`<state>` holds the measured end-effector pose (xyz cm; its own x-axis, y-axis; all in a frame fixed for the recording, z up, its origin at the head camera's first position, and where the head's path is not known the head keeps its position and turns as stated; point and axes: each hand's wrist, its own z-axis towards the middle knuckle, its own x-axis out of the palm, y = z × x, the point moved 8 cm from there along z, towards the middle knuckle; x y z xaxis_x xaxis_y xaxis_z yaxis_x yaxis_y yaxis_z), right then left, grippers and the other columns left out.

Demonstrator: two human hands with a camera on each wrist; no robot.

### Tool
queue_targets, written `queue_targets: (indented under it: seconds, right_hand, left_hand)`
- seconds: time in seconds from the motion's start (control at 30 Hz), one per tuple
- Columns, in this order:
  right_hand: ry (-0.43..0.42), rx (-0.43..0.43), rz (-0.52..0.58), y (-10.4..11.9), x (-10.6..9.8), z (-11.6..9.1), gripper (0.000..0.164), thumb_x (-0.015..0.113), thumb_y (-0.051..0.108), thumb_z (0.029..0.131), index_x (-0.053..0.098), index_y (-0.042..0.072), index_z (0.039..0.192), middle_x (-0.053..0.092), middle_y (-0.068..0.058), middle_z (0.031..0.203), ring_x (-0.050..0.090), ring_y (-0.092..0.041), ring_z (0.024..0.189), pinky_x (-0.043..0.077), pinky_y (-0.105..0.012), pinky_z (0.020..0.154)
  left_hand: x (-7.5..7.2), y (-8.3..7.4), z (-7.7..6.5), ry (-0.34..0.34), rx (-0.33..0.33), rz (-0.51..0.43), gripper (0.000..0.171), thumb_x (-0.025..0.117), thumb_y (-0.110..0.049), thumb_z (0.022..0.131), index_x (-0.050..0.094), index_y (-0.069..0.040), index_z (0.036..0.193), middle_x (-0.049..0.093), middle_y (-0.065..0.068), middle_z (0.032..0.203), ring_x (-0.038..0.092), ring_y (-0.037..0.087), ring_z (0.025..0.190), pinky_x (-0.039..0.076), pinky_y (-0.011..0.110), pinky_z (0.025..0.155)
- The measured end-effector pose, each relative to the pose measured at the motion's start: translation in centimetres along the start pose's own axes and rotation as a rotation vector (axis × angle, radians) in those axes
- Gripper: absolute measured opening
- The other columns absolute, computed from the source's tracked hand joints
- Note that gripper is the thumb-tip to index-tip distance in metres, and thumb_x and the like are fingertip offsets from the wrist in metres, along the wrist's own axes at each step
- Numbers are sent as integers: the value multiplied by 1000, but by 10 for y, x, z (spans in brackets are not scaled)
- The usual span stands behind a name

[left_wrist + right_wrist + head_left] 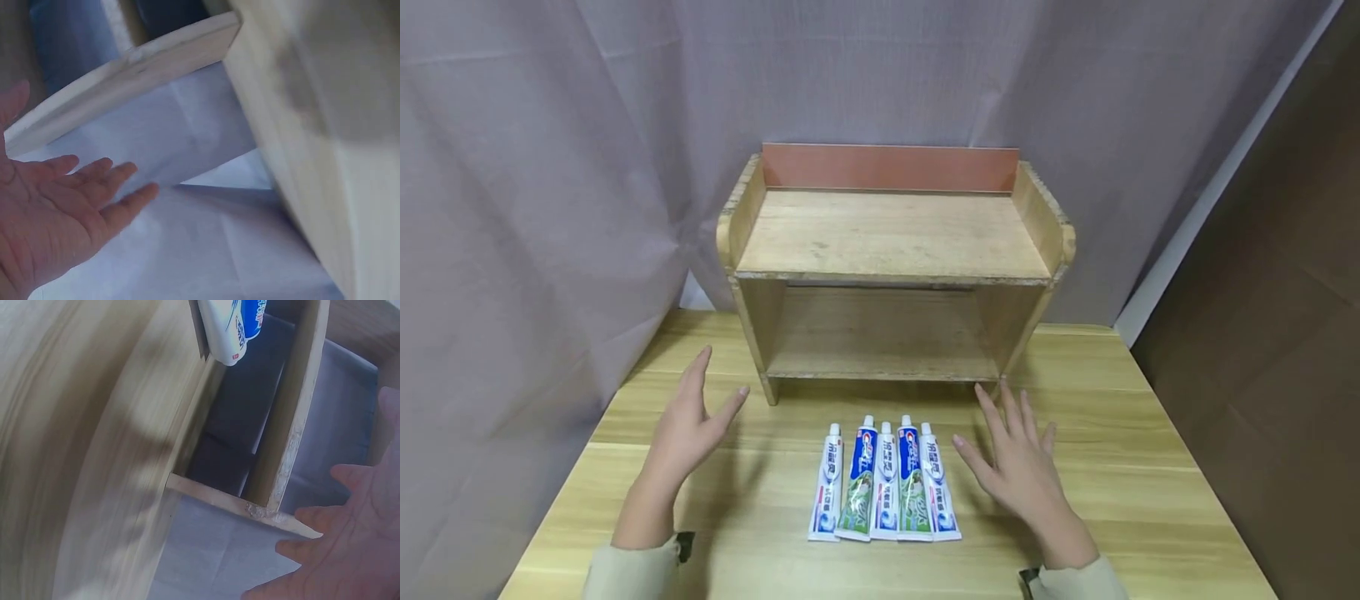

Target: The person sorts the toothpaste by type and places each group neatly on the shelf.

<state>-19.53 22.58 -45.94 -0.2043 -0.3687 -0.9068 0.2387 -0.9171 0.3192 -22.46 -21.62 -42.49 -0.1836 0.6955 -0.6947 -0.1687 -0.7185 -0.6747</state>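
Several toothpaste tubes [886, 483] lie side by side on the table, caps toward the shelf. White-and-blue tubes alternate with blue-and-green ones. My left hand [688, 429] hovers over the table left of the row, thumb apart from the fingers, holding nothing. To the right of the row, my right hand [1015, 458] is spread with nothing in it. Both palms show in the wrist views, the left hand [69, 212] with extended fingers and the right hand [350, 537] at the picture's edge. Neither hand touches a tube.
Behind the tubes stands a small two-tier wooden shelf [891, 237] with raised side panels and a reddish back strip [891, 168]. It stands on a wood-grain table [1120, 467]. A grey curtain [550, 208] hangs behind, and a brown surface [1285, 317] borders the right side.
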Motion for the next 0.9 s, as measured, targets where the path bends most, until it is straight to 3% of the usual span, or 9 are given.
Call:
queue_targets:
  seconds: [0.13,0.23,0.37,0.5,0.7,0.9]
  right_hand:
    - [-13,-17,41,2,1,0,83,56,59,96,19,24,162,13,-21,166,12,-52,148,10,-86,103]
    - [-17,-31,155,4,3,1,84,60,52,97,20,16,161,20,-25,163,23,-52,145,22,-78,107]
    - [29,1,311,7,11,4,80,67,38,96,29,2,156,36,-29,154,44,-50,134,38,-66,107]
    - [107,71,383,9,27,6,70,72,31,94,42,-6,146,54,-30,138,61,-45,117,51,-57,99]
    - [213,202,430,12,51,5,57,75,30,91,58,-6,131,69,-18,112,69,-27,97,59,-44,88]
    - [269,264,419,13,65,3,42,79,31,86,69,-1,111,68,-2,90,63,-14,80,59,-35,77]
  left_hand:
    - [-9,-10,22,-4,18,-116,84,58,-48,99,17,-6,160,29,26,159,36,47,141,34,65,111]
    - [-13,-19,37,-3,31,-190,81,58,-47,100,20,-9,160,32,22,159,42,44,138,39,59,111]
    - [-15,-29,53,-16,48,-242,78,60,-46,99,25,-12,159,35,18,159,43,42,138,39,54,112]
    - [-15,-37,64,-30,72,-290,74,62,-41,99,29,-12,158,38,17,157,45,42,137,42,50,111]
    - [-16,-49,75,-102,99,-306,59,65,-32,99,44,-12,151,53,20,145,54,39,129,51,47,102]
    - [-19,-53,77,-183,102,-291,42,67,-23,98,59,-9,137,66,17,130,64,36,118,56,42,96]
